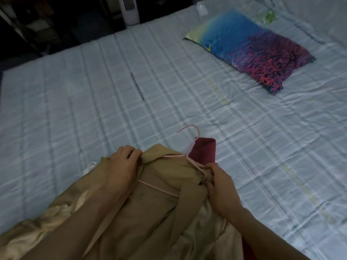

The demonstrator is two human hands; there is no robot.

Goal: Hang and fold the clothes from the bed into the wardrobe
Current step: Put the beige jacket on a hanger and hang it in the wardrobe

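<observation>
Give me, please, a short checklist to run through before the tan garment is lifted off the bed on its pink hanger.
1. Left hand grips the tan garment at one shoulder: ok.
2. Right hand pinches fabric at the other shoulder: ok.
3. Pink hanger hook free above the collar: ok.
4. Hanger ends seated inside both shoulders: cannot tell.
5. Maroon cloth clear of the hanger: cannot tell.

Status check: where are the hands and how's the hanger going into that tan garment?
Left hand and right hand both grip the tan garment. Pink hanger partly inside, hook free. Maroon cloth lies underneath, nothing blocking.
</observation>
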